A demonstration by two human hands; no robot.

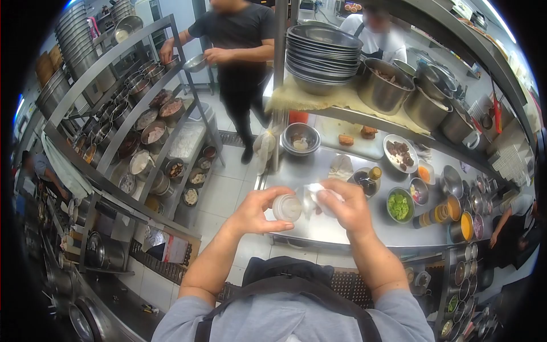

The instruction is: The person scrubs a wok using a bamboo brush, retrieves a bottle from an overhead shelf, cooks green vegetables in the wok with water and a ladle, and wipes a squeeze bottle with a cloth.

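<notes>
My left hand (251, 212) is closed around a small, clear round jar (286, 208), with thumb and fingers on opposite sides. Pinched in my right hand (348, 208) is a crumpled white paper towel or cloth (310, 195), just right of the jar. Both hands are raised in front of my chest, over the near left edge of the steel worktop (376, 228). Beyond them on the worktop are a metal bowl (300, 140), a folded cloth (341, 167) and a dark bottle with a yellow cap (367, 181).
A bowl of greens (400, 205) and a plate of dark and pale pieces (400, 154) sit to the right. Stacked metal bowls (323, 54) occupy the shelf above. A rack of filled pots (139, 162) stands left. A co-worker in black (239, 57) holds a pan beyond it.
</notes>
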